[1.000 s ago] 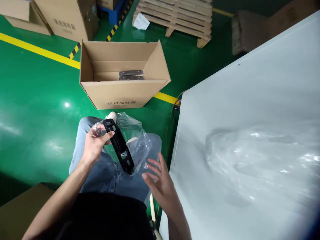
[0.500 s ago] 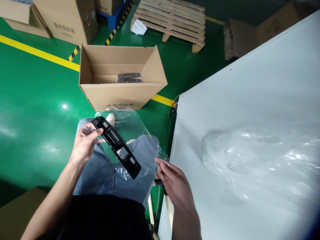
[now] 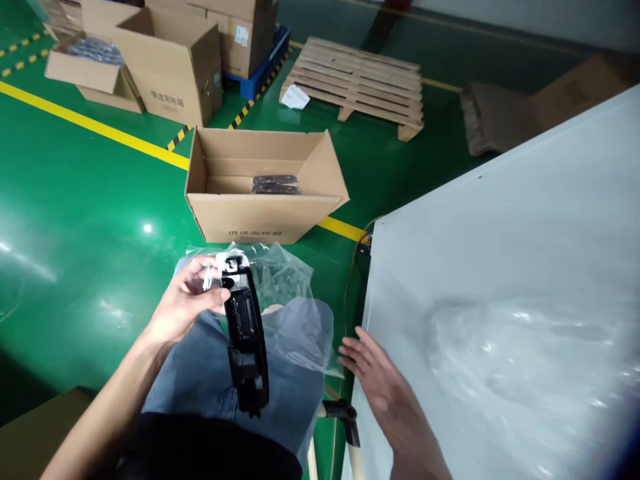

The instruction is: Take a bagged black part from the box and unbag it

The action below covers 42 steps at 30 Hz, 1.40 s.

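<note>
My left hand (image 3: 193, 297) grips a long black plastic housing (image 3: 245, 327) near its upper end, thumb on the near face. Cut-outs and a recessed middle show on the housing, which hangs lengthwise over my lap. A clear plastic bag (image 3: 285, 273) spreads behind it, its upper edge by the same fingers; whether they pinch it too I cannot tell. To the right, my right hand (image 3: 375, 370) is open, fingers apart and holding nothing, close to the bag's right corner and the table edge.
An open cardboard box (image 3: 265, 217) stands ahead on the green floor with dark parts (image 3: 275, 185) inside. Crumpled clear plastic (image 3: 530, 367) lies on the white table (image 3: 425, 253) at right. Farther off are a wooden pallet (image 3: 355, 83) and more cartons (image 3: 170, 80). A pipe frame (image 3: 345, 413) stands beside my leg.
The black housing has turned from a diagonal to nearly upright in my left hand. My right hand has moved right, away from the bag, and its fingers have spread. The view has tilted up.
</note>
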Motion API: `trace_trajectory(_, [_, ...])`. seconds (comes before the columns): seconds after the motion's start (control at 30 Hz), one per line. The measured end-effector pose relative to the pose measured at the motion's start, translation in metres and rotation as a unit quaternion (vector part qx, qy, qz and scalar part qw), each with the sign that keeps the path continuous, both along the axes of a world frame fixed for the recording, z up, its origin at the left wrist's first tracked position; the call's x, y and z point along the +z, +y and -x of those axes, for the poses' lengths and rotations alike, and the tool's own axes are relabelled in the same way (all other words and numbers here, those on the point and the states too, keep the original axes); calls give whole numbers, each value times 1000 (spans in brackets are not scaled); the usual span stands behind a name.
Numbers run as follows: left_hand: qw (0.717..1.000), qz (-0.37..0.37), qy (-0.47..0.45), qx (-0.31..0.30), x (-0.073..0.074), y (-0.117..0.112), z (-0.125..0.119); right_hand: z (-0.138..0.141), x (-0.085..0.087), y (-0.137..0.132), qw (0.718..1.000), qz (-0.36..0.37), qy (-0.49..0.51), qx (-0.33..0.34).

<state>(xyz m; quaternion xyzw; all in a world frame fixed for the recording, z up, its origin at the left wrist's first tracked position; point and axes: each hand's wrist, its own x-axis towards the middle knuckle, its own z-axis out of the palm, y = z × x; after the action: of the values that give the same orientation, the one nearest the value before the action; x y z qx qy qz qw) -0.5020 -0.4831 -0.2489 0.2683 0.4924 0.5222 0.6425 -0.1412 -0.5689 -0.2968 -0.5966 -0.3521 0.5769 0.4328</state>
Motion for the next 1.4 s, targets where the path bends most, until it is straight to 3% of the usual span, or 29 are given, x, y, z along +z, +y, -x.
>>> trace_trajectory(0.1, [997, -43, 19, -68, 10, -1, -2, 26, 29, 40, 992, -90, -85, 30])
trace_trajectory(0.2, [989, -80, 54, -116, 20, 0, -6, 68, 66, 82, 962, -187, -187, 71])
trace_trajectory(0.33, [982, -101, 96, -127, 32, 3, -2, 93, 91, 111, 939, -224, -249, 74])
trace_trajectory(0.43, [982, -101, 110, -115, 35, 6, 10, 81, 96, 115, 943, -209, -260, 25])
trace_trajectory(0.53, [982, -104, 120, -99, 35, 7, 21, 72, 101, 116, 920, -248, -302, 19])
trace_trajectory(0.67, [983, -93, 94, -131, 35, 3, 25, 96, 94, 115, 838, -331, -417, 115])
trace_trajectory(0.73, [980, -101, 85, -148, 35, 1, 24, 116, 80, 115, 797, -368, -470, 94])
trace_trajectory(0.8, [977, -113, 93, -153, 36, -2, 22, 133, 65, 115, 779, -394, -485, 52])
trace_trajectory(0.87, [975, -119, 106, -155, 37, -4, 22, 142, 54, 115, 787, -399, -470, 29])
trace_trajectory(0.97, [972, -121, 133, -154, 40, -4, 29, 134, 54, 117, 834, -376, -400, 54])
trace_trajectory(1.07, [963, -125, 184, -154, 43, 0, 44, 107, 74, 122, 882, -328, -315, 126])
trace_trajectory(1.17, [952, -128, 204, -189, 48, 5, 57, 78, 101, 128, 895, -257, -279, 236])
trace_trajectory(1.23, [956, -121, 180, -196, 52, 9, 59, 66, 115, 132, 899, -218, -268, 270])
trace_trajectory(1.3, [970, -97, 136, -179, 55, 11, 55, 62, 121, 137, 920, -218, -241, 220])
trace_trajectory(1.4, [992, -56, 70, -92, 56, 17, 46, 64, 114, 141, 953, -267, -135, 38])
